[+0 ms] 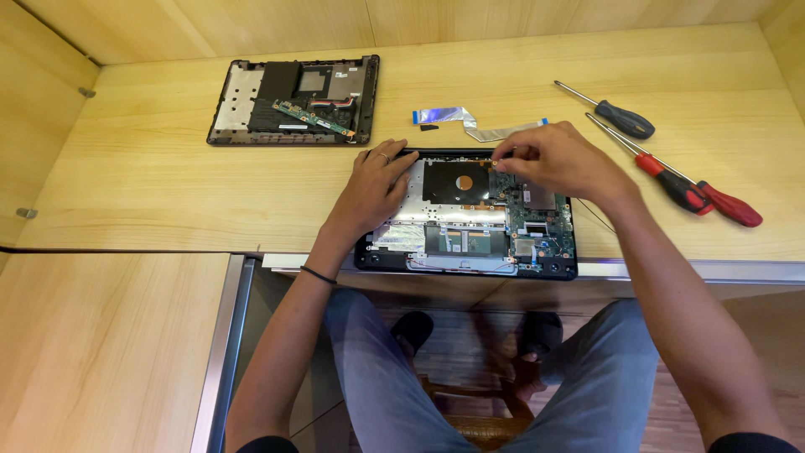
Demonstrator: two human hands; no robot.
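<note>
An opened laptop base [470, 220] lies at the near edge of the wooden desk [151, 176], its black drive, silver shielding and green circuit board exposed. My left hand [373, 186] rests flat on the laptop's left rear corner, fingers on the top edge. My right hand [558, 159] hovers over the rear right of the board, thumb and forefinger pinched at a small part near the top edge; what they pinch is too small to tell.
The removed bottom cover [293, 101] with a small green board lies at the back left. A flat ribbon cable [478, 124] sits behind the laptop. A black-handled screwdriver [620, 117] and two red-handled screwdrivers [696, 193] lie to the right.
</note>
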